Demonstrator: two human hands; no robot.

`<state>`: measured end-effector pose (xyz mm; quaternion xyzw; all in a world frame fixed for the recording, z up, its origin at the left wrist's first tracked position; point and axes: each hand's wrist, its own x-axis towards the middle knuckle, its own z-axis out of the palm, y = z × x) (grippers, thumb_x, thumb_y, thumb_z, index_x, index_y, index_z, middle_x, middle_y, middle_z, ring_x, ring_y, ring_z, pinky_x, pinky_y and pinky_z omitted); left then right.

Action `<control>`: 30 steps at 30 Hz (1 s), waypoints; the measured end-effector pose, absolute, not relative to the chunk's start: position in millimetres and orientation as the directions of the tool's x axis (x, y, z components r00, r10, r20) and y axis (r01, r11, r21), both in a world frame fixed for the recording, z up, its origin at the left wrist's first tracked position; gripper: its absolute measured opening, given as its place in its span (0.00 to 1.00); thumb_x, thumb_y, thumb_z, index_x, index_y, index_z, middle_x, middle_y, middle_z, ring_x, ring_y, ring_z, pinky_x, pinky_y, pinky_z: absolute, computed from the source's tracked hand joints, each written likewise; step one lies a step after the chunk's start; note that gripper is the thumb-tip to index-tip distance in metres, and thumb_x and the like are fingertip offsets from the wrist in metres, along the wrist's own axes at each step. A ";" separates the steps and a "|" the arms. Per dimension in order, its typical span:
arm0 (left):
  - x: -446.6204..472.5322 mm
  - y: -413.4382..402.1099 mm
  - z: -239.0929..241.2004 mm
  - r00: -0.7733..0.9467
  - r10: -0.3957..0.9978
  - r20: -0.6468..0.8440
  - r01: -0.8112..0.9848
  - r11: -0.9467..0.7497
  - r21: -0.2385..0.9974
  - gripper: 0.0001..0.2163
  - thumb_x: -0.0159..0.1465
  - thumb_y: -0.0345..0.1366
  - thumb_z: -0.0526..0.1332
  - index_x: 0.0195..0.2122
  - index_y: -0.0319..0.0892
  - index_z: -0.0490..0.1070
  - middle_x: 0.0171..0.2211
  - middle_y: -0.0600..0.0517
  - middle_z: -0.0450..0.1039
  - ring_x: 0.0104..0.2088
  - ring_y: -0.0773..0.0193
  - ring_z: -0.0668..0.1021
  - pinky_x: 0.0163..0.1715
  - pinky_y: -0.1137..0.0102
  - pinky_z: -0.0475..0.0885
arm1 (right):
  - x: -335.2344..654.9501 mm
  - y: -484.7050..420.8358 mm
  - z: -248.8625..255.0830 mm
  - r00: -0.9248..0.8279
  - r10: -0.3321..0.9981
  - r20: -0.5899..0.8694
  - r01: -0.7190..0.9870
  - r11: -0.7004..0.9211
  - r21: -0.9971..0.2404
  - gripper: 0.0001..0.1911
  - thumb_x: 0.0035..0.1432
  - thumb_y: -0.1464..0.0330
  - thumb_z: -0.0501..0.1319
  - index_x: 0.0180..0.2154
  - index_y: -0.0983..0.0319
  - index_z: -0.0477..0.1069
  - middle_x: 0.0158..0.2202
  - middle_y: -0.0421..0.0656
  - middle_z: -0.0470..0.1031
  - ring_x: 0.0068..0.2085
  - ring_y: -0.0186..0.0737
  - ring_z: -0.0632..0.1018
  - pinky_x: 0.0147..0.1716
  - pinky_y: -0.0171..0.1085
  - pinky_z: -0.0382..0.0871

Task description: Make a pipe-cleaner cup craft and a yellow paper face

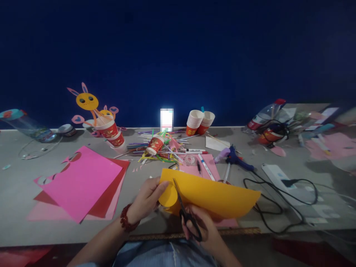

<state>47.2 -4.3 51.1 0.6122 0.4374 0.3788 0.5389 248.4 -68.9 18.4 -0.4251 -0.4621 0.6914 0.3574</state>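
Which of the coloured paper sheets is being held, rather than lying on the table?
The yellow sheet, held by the left hand, with scissors against it; the pink sheets and red sheet lie on the table.

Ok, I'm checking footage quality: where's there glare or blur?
Head view: the lit rectangle glares white and blocky; head view edges: the leftmost bottle and rightmost pink paper look smeared; head view centre: the yellow paper and scissors appear clearer.

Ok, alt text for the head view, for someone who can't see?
A person's right hand holds black scissors against a yellow sheet while the left hand pinches a rounded yellow piece beside it. Pink and red sheets lie to the left; red paper cups and a rabbit-faced cutout stand behind.
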 end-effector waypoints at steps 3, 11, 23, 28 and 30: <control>45.1 -2.7 54.2 0.357 0.934 -0.013 0.125 -0.034 0.992 0.22 0.71 0.52 0.53 0.28 0.39 0.70 0.17 0.58 0.61 0.16 0.73 0.61 0.15 0.77 0.54 | 248.0 -69.1 17.9 -0.385 0.888 -0.253 -0.100 -0.312 -0.945 0.33 0.50 0.36 0.62 0.28 0.59 0.61 0.20 0.35 0.64 0.20 0.29 0.63 0.20 0.30 0.56; 44.8 -1.4 51.2 0.337 0.941 -0.036 0.043 0.023 0.999 0.23 0.68 0.56 0.55 0.31 0.39 0.71 0.20 0.57 0.63 0.14 0.74 0.62 0.12 0.78 0.56 | 246.4 -68.2 19.0 -0.349 0.906 -0.240 -0.084 -0.285 -0.955 0.34 0.47 0.35 0.62 0.27 0.60 0.61 0.20 0.35 0.64 0.20 0.29 0.64 0.21 0.30 0.58; 62.7 -26.3 40.3 0.280 0.955 -0.098 -0.049 0.116 0.992 0.23 0.66 0.57 0.58 0.32 0.38 0.70 0.20 0.54 0.69 0.14 0.75 0.64 0.14 0.79 0.55 | 249.3 -66.8 19.1 -0.383 0.898 -0.218 -0.094 -0.272 -0.958 0.32 0.50 0.37 0.62 0.29 0.60 0.62 0.21 0.36 0.65 0.21 0.30 0.64 0.19 0.30 0.57; 57.1 -25.2 50.7 0.314 0.947 -0.073 0.010 0.073 0.997 0.21 0.69 0.54 0.56 0.32 0.38 0.70 0.20 0.54 0.70 0.15 0.75 0.64 0.14 0.79 0.55 | 253.6 -65.3 17.7 -0.372 0.896 -0.242 -0.048 -0.279 -0.959 0.31 0.51 0.39 0.64 0.32 0.60 0.64 0.25 0.38 0.67 0.24 0.32 0.67 0.20 0.30 0.56; 56.6 -25.0 53.1 0.316 0.947 -0.063 0.024 0.058 0.998 0.21 0.69 0.53 0.56 0.31 0.38 0.70 0.20 0.54 0.70 0.15 0.75 0.64 0.14 0.79 0.55 | 254.1 -64.6 17.6 -0.357 0.903 -0.240 -0.033 -0.269 -0.963 0.31 0.50 0.38 0.63 0.31 0.60 0.63 0.24 0.37 0.66 0.24 0.32 0.66 0.21 0.31 0.57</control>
